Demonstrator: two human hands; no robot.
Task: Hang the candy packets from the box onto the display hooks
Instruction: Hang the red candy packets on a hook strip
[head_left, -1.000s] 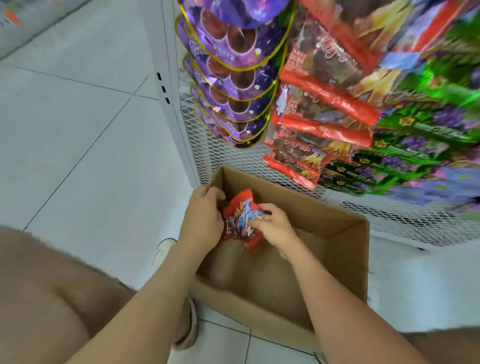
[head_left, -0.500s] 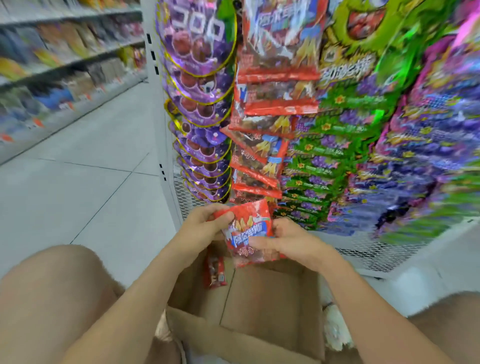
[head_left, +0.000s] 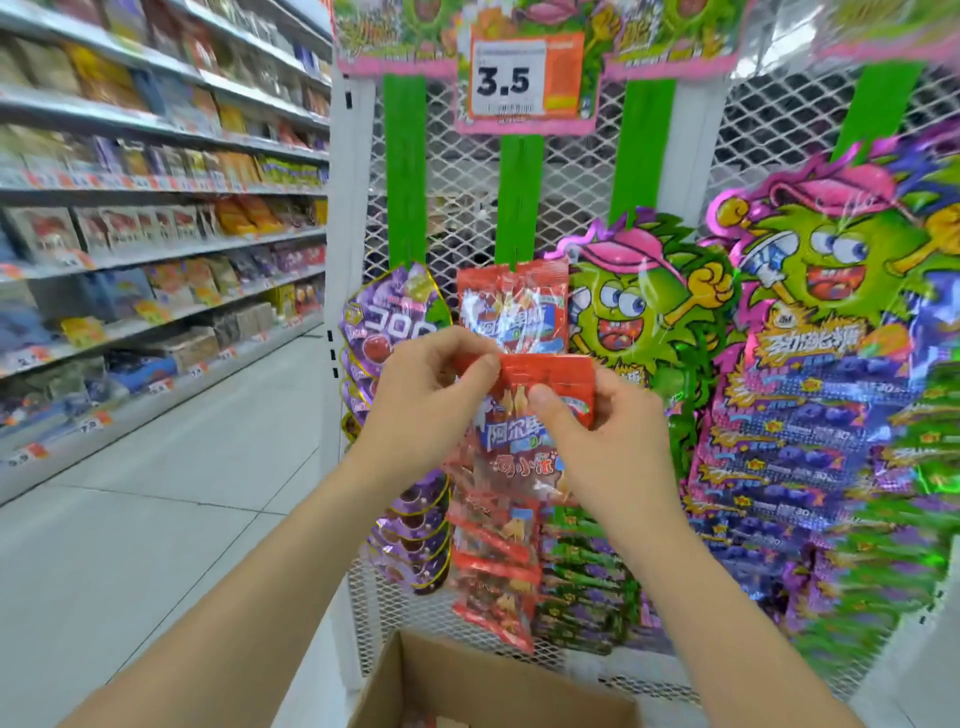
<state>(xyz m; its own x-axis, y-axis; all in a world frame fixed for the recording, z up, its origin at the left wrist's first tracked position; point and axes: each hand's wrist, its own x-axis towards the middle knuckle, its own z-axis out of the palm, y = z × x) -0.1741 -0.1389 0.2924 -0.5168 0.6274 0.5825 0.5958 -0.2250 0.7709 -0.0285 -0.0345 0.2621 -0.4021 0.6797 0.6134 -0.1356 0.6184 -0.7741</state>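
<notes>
- Your left hand (head_left: 426, 395) pinches the upper left corner of the red candy packet (head_left: 550, 374); the thumb is in front and the fingers are curled onto the red header.
- Your right hand (head_left: 618, 436) grips the same packet from the right; its thumb presses flat on the printed face and the other fingers curl round behind.
- The packet is upright between both hands, raised in front of the mesh rack (head_left: 457, 171); it overlaps the lower part of the topmost of the hanging red packets (head_left: 511, 306), and you cannot tell whether the two touch.
- That red column runs on down below your hands, one packet overlapping the next; it hangs beneath a green strip (head_left: 519, 197) fixed to the mesh.
- The purple packets (head_left: 395, 317) hang in a column just left of the red ones; the green monster packets (head_left: 639, 317) hang just right of them; a larger purple-and-green stack (head_left: 831, 364) fills the far right.
- A price card (head_left: 524, 78) reading 3.5 sits at the top of the rack.
- The cardboard box (head_left: 467, 680) stands open at the bottom edge, below and between your forearms; only its far corner shows.
- The stocked store shelves (head_left: 156, 208) line the left side, blurred; the pale tiled floor (head_left: 156, 519) runs beside them.
</notes>
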